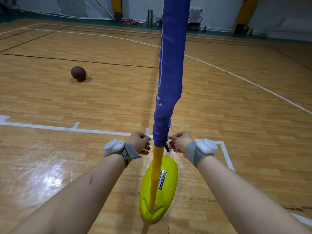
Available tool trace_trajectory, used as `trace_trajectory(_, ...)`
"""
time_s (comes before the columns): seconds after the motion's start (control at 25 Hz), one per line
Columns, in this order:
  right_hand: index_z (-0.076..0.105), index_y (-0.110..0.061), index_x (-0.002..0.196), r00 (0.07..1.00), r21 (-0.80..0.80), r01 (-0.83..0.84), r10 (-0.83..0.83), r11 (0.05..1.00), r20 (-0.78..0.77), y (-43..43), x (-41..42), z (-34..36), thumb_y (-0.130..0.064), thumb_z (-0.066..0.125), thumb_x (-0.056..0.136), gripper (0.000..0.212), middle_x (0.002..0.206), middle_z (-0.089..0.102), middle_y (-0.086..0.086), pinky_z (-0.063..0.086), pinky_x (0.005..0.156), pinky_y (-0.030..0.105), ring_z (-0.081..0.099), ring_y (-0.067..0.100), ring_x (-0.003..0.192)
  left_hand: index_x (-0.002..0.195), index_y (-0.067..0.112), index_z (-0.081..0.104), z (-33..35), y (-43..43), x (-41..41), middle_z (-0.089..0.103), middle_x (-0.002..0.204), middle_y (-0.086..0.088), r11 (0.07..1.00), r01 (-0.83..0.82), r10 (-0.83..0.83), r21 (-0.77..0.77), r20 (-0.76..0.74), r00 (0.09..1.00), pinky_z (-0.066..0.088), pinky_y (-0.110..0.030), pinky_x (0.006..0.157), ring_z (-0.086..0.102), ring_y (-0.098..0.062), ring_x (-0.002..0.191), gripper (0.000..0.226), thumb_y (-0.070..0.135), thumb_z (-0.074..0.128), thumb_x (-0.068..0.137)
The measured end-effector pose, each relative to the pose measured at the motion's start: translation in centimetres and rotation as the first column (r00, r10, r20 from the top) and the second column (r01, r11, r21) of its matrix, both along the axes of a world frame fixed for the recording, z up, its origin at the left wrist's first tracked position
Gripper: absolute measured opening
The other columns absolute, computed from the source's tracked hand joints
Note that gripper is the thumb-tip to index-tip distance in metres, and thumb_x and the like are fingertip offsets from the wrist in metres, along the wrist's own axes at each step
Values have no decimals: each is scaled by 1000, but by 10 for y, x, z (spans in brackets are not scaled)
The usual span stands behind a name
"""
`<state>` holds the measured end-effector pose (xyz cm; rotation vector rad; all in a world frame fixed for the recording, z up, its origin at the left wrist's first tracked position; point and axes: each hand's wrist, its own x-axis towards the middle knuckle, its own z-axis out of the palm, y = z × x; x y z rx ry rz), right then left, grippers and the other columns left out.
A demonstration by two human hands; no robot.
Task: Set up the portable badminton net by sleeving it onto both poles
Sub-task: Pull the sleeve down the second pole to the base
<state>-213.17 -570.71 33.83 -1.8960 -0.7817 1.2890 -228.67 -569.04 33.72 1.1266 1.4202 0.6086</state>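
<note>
Blue net sleeve (167, 81) is pinched at its hem by left hand (140, 142) and right hand (179, 142) on yellow pole (157, 166); an uneven tug could tip the base (166, 181)

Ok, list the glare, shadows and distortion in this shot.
Head view: white glare on the floor lower left; soft shadow beside the ball; wide-angle stretch swells the forearms at the bottom edge; blue sleeve sharp, back wall dim.
</note>
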Motion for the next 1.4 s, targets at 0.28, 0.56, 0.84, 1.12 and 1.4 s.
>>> trace_trajectory(0.28,46,-7,64,994,-22,-47,44,999,-105,9,-1,-22,1,45,91,29,60,45,9,34,34,15,46,7,26,87,2,55,-16,-1,9,50,70,-7,985,-1,21,-172,113,993,47,-16,36,53,-15,60,16,14,48,95)
trace_trajectory(0.56,45,-6,61,989,-46,-112,107,993,-105,10,6,-24,3,54,86,28,57,43,8,27,36,17,39,10,34,80,6,57,-20,4,6,49,67,-4,972,-33,74,-231,173,982,47,-19,42,51,-14,59,13,14,56,90)
trace_trajectory(0.84,42,-8,57,988,-91,-150,152,984,10,11,6,-45,0,52,85,31,58,41,9,19,38,16,29,19,45,78,4,58,-23,10,5,49,67,-6,985,32,-10,-170,131,991,48,-17,40,51,-13,57,17,13,53,92)
trace_trajectory(1.12,41,-11,63,997,-76,-62,65,995,38,10,-2,-54,-4,48,89,28,57,46,10,26,40,21,40,19,38,59,7,48,-53,8,8,41,60,-6,987,137,-143,-85,-70,987,49,-19,39,48,1,30,33,9,48,93)
trace_trajectory(1.4,47,-3,58,982,-71,-116,104,991,-156,3,-1,-33,5,51,86,29,50,48,9,38,44,22,47,18,46,71,3,52,-46,11,7,46,66,-6,984,159,-163,-84,-47,986,50,-18,40,54,-3,38,26,13,48,94)
